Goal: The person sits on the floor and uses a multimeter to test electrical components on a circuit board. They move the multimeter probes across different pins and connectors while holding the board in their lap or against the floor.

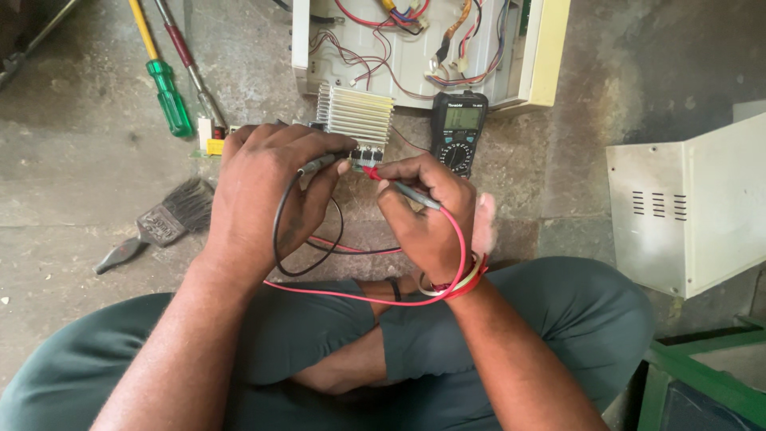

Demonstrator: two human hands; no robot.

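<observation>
Person sits cross-legged on the concrete floor (pixel 80 144), both hands over a small board with a finned heatsink (pixel 355 116). Left hand (pixel 255 191) has its fingers clamped on the black probe (pixel 319 164), tip angled toward the dark components (pixel 369 154) at the heatsink's near edge. Right hand (pixel 423 211) has its fingers pinched together on the red probe (pixel 399 187), red tip just beside the black one at the same row. Exact contact points are hidden by the fingers; cannot tell which pins are touched. Black lead (pixel 279 231) and red lead (pixel 399 299) loop loosely over the lap, the red one crossing the right wrist. Multimeter (pixel 460 132) lies just right of the heatsink, screen facing up, reading too small to make out. Behind it, an open white chassis (pixel 542 56) with loose wiring. Green screwdriver (pixel 167 92) and brush (pixel 159 223) lie off to the left; white vented cover (pixel 694 207) to the right. Risks, as judged: the tips sit very close, so a slip could bridge adjacent pins; slack leads could snag on a wrist or knee and drag a probe off; fingers near the tips could touch metal.
</observation>
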